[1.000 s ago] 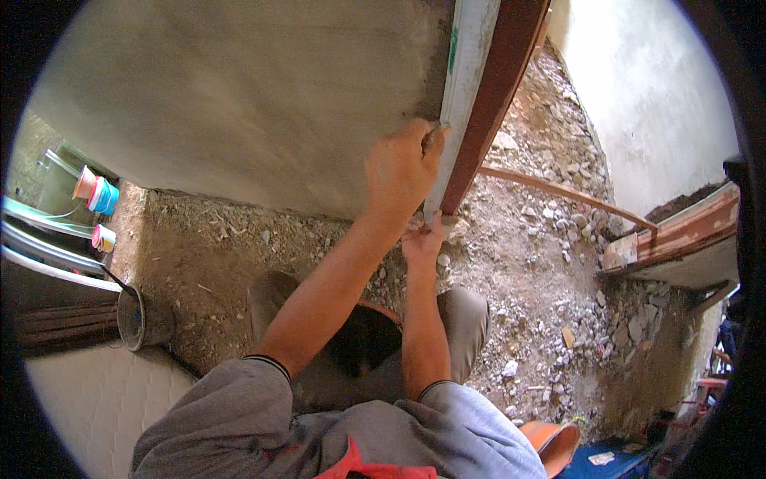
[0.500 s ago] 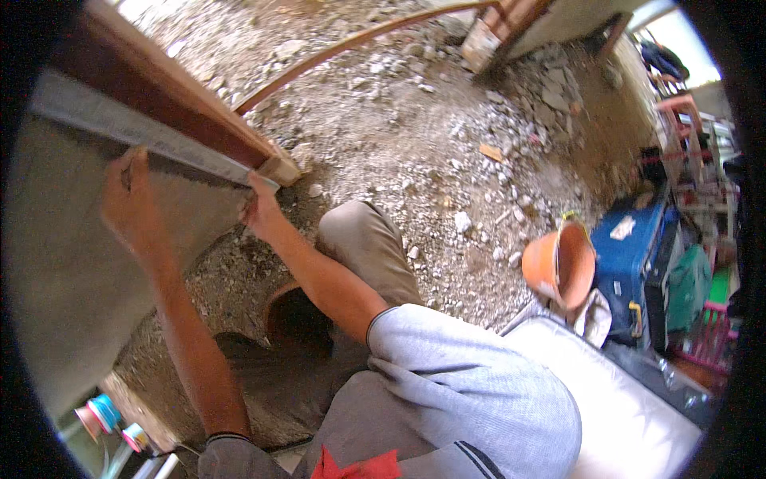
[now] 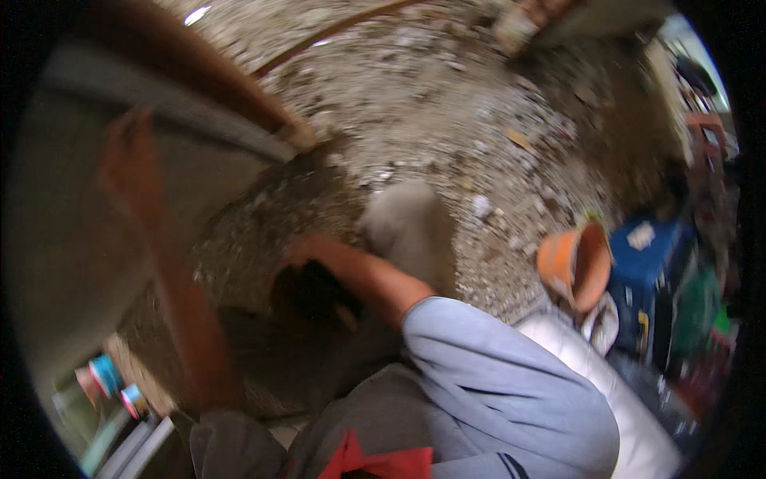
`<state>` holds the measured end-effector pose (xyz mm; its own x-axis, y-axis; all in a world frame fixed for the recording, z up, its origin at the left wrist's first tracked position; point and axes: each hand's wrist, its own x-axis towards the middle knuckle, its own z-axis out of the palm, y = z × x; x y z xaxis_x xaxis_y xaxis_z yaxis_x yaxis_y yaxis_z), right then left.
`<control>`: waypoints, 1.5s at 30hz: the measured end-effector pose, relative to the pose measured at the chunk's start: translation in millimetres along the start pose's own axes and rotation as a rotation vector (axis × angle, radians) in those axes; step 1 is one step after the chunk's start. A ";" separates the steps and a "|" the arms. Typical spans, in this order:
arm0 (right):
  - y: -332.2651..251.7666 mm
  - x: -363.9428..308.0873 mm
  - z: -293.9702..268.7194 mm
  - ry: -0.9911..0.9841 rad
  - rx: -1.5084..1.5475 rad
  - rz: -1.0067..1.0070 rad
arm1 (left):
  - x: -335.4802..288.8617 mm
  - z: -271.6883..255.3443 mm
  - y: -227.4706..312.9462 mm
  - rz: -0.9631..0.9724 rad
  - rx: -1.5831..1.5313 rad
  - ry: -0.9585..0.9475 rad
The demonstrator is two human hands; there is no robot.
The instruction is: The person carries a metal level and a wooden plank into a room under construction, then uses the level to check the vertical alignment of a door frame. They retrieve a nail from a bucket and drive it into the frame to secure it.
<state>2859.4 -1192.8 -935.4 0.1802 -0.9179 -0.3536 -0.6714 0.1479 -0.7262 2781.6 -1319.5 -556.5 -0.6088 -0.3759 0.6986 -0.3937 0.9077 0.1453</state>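
Observation:
Smeared by motion, my left hand (image 3: 132, 172) is raised at the grey wall (image 3: 88, 231), its fingertips at the lower edge of a long grey straight bar (image 3: 215, 126). That bar lies along a reddish-brown wooden frame (image 3: 199, 68). I cannot tell whether the fingers grip the bar or only press it. My right hand (image 3: 305, 251) is low beside my bent knee (image 3: 411, 227), at the rim of a dark round container (image 3: 291, 299). Its fingers are blurred and partly hidden, so what they hold does not show.
Rubble and gravel (image 3: 431, 104) cover the ground ahead. To the right, an orange bucket (image 3: 558, 259) lies tipped beside a blue box (image 3: 638, 255) and a white padded sheet (image 3: 570, 367). A curved wooden strip (image 3: 343, 28) crosses the far ground. Spools (image 3: 104, 375) stand at lower left.
My right hand has left the bar's near end and dropped to the dark container by my knee. My left hand stays up at the bar. The whole view has shifted and blurred.

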 end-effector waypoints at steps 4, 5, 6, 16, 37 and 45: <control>-11.0 -32.7 -28.9 -0.140 -0.193 0.059 | -3.8 6.2 7.3 -0.057 -0.225 0.066; -13.0 -41.1 -34.4 -0.120 -0.223 0.049 | -3.3 7.5 8.7 -0.136 -0.250 0.038; -11.8 -45.2 -42.1 -0.137 -0.254 -0.006 | -3.0 7.7 8.7 -0.150 -0.305 0.056; 72.1 -153.7 -127.1 -0.057 -0.102 0.048 | -2.9 7.1 13.4 -0.367 -0.295 -0.139; 184.7 -422.4 -149.1 1.500 -0.218 1.209 | -3.6 -9.2 39.6 -0.365 -0.273 -0.028; -66.2 -190.5 -227.5 0.825 1.256 -0.091 | -6.7 -4.9 57.1 -0.493 -0.299 0.091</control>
<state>2706.1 -1111.5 -685.8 -0.5446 -0.8214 -0.1697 0.4321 -0.1013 -0.8961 2766.5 -1264.2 -549.4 -0.3358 -0.7620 0.5537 -0.3963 0.6475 0.6509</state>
